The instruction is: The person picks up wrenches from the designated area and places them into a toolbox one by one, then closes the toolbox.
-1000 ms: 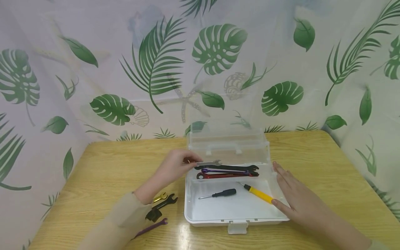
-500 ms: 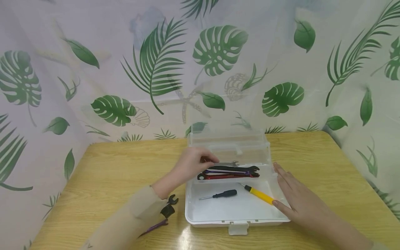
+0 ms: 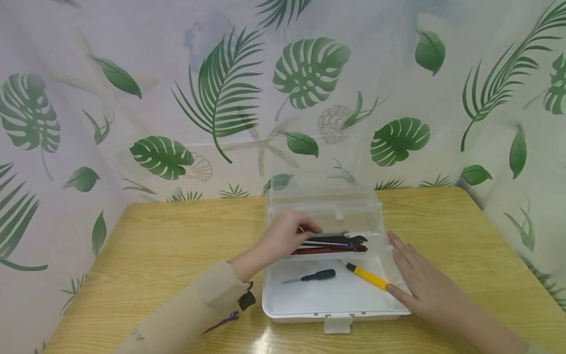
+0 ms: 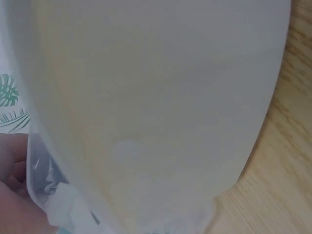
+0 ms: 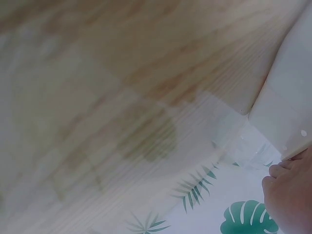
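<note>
Leafy cloth [image 3: 292, 118] backs a held wrench [image 3: 332, 234] (slim, silvery).

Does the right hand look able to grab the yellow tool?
Probably yes: the right hand is at the edge of the box, its thumb by the yellow tool, with nothing visible between them.

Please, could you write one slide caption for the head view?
Left hand holds a silver wrench near other wrenches in an open white toolbox; right hand touches its side.
</note>
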`<state>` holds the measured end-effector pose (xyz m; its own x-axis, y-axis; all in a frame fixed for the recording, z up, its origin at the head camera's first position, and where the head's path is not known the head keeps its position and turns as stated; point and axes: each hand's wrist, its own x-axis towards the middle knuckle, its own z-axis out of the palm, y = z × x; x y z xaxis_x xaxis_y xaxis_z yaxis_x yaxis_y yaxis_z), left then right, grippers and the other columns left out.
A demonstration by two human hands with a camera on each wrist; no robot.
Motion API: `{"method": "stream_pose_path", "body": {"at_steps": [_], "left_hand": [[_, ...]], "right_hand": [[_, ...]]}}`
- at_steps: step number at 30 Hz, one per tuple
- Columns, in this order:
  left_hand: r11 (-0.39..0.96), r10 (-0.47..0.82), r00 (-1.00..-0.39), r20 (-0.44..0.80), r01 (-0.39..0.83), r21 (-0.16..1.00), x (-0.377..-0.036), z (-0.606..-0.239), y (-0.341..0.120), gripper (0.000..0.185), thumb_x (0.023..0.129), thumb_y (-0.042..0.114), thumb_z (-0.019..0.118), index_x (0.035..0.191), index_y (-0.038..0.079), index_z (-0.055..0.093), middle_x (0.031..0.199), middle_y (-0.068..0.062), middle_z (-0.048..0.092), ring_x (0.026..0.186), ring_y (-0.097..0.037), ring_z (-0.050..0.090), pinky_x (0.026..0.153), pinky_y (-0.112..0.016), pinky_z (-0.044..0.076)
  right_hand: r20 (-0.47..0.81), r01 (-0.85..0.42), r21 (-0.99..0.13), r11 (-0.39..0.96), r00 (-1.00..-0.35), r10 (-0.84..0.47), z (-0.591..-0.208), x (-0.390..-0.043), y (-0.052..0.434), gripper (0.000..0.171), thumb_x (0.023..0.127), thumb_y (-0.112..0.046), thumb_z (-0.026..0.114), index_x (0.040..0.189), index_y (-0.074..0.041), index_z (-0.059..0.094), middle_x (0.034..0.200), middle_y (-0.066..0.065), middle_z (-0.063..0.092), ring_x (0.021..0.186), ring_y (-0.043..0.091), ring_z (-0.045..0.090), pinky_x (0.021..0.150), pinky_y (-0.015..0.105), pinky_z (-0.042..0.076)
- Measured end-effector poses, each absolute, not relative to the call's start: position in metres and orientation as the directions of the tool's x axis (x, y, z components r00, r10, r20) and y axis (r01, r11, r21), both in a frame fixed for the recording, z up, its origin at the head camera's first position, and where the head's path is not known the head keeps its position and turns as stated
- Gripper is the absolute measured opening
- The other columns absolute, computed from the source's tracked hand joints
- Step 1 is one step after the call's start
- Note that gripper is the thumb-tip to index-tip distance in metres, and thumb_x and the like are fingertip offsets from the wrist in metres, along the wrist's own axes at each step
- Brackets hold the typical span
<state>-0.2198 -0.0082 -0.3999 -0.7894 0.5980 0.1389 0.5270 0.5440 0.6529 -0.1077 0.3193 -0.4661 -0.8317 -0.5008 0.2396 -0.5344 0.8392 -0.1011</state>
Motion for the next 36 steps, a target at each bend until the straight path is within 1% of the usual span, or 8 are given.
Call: {"method": "stream_pose_path", "body": {"at_steps": [6, 10, 12, 16, 19, 24, 28, 36], "left_hand": [[0.56, 0.591, -0.797, 0.127, 0.519, 0.646, -0.221, -0.405, -0.004, 0.017, 0.098, -0.003, 0.071, 0.11, 0.005, 0.082, 0.111, -0.01, 0.082, 0.102, -0.022, 0.076, 0.087, -0.025, 0.062], [0.587, 0.583, -0.802, 0.127, 0.524, 0.617, -0.22, -0.405, -0.003, 0.017, 0.099, -0.002, 0.071, 0.11, 0.006, 0.082, 0.111, -0.008, 0.082, 0.101, -0.02, 0.075, 0.088, -0.025, 0.062], [0.595, 0.585, -0.8, 0.131, 0.533, 0.601, -0.22, -0.406, -0.003, 0.017, 0.099, -0.001, 0.071, 0.109, 0.007, 0.082, 0.111, -0.008, 0.082, 0.102, -0.02, 0.075, 0.089, -0.025, 0.062], [0.602, 0.589, -0.796, 0.138, 0.547, 0.581, -0.22, -0.405, -0.004, 0.017, 0.099, -0.001, 0.071, 0.109, 0.007, 0.082, 0.111, -0.008, 0.081, 0.104, -0.02, 0.076, 0.091, -0.028, 0.063], [0.608, 0.592, -0.793, 0.145, 0.557, 0.566, -0.22, -0.405, -0.004, 0.02, 0.099, -0.004, 0.068, 0.11, 0.007, 0.082, 0.113, -0.008, 0.081, 0.108, -0.021, 0.076, 0.095, -0.03, 0.063], [0.613, 0.59, -0.791, 0.161, 0.569, 0.549, -0.22, -0.404, -0.006, 0.03, 0.1, -0.011, 0.061, 0.112, 0.008, 0.082, 0.116, -0.007, 0.081, 0.114, -0.022, 0.075, 0.099, -0.033, 0.062], [0.596, 0.586, -0.795, 0.157, 0.553, 0.582, -0.221, -0.404, -0.008, 0.027, 0.1, -0.009, 0.063, 0.113, 0.007, 0.081, 0.117, -0.008, 0.081, 0.113, -0.023, 0.076, 0.099, -0.033, 0.063], [0.531, 0.575, -0.802, 0.161, 0.516, 0.672, -0.222, -0.403, -0.02, 0.018, 0.1, -0.002, 0.069, 0.113, 0.004, 0.08, 0.115, -0.012, 0.08, 0.106, -0.024, 0.078, 0.091, -0.025, 0.064]], "right_hand": [[0.242, -0.534, -0.097, 0.84, -0.831, -0.5, -0.467, -0.108, 0.319, 0.088, 0.104, -0.044, 0.065, 0.165, 0.006, 0.025, 0.18, 0.013, 0.013, 0.168, 0.017, 0.008, 0.125, 0.008, -0.011], [0.216, -0.512, -0.104, 0.852, -0.848, -0.483, -0.465, -0.108, 0.318, 0.09, 0.104, -0.045, 0.064, 0.166, 0.004, 0.022, 0.179, 0.013, 0.014, 0.165, 0.026, 0.02, 0.124, 0.007, -0.012], [0.208, -0.506, -0.105, 0.856, -0.853, -0.479, -0.465, -0.108, 0.318, 0.09, 0.104, -0.045, 0.064, 0.166, 0.004, 0.022, 0.179, 0.014, 0.015, 0.164, 0.028, 0.023, 0.123, 0.007, -0.013], [0.206, -0.508, -0.105, 0.855, -0.852, -0.481, -0.465, -0.108, 0.318, 0.09, 0.103, -0.045, 0.065, 0.166, 0.005, 0.023, 0.179, 0.015, 0.015, 0.165, 0.027, 0.021, 0.124, 0.007, -0.013], [0.208, -0.511, -0.104, 0.853, -0.85, -0.483, -0.465, -0.108, 0.319, 0.09, 0.103, -0.044, 0.065, 0.166, 0.005, 0.023, 0.179, 0.015, 0.015, 0.166, 0.026, 0.019, 0.124, 0.007, -0.013], [0.202, -0.507, -0.109, 0.855, -0.854, -0.48, -0.464, -0.108, 0.318, 0.089, 0.103, -0.044, 0.065, 0.165, 0.005, 0.024, 0.179, 0.015, 0.016, 0.164, 0.028, 0.024, 0.123, 0.007, -0.013], [0.193, -0.498, -0.121, 0.859, -0.86, -0.472, -0.462, -0.107, 0.317, 0.089, 0.103, -0.045, 0.065, 0.165, 0.005, 0.024, 0.179, 0.015, 0.016, 0.162, 0.032, 0.028, 0.122, 0.006, -0.013], [0.169, -0.484, -0.134, 0.865, -0.871, -0.462, -0.46, -0.107, 0.317, 0.089, 0.104, -0.045, 0.064, 0.165, 0.005, 0.024, 0.179, 0.015, 0.016, 0.159, 0.037, 0.033, 0.121, 0.005, -0.014]]}}
